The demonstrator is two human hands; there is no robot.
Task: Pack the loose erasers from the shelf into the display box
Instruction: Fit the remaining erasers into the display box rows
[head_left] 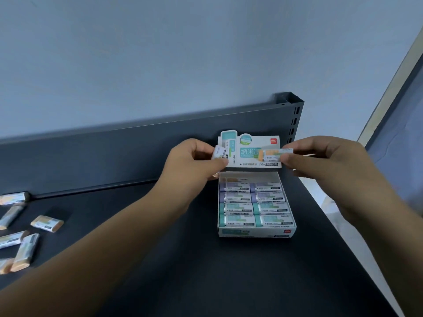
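left hand (194, 160) pinches a white eraser (219, 153), right hand (320, 160) an orange eraser (272, 154), both above the box's back edge. shelf (183, 271) bears the box (255, 232) at 1 o'clock; its card reads "deli" and "36", and purple and green rows fill it. loose erasers (47, 223) lie at 9 o'clock.

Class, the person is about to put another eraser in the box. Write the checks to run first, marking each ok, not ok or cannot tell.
1. Right hand pinches the orange eraser securely: ok.
2. Left hand grips the second eraser: ok.
3. Display box has room: ok, the back row's right side looks unfilled.
4. Header flap stands upright, off the opening: ok.
5. All loose erasers off the shelf: not ok, several lie at the left.
6. Second eraser's colour matches a row: cannot tell.
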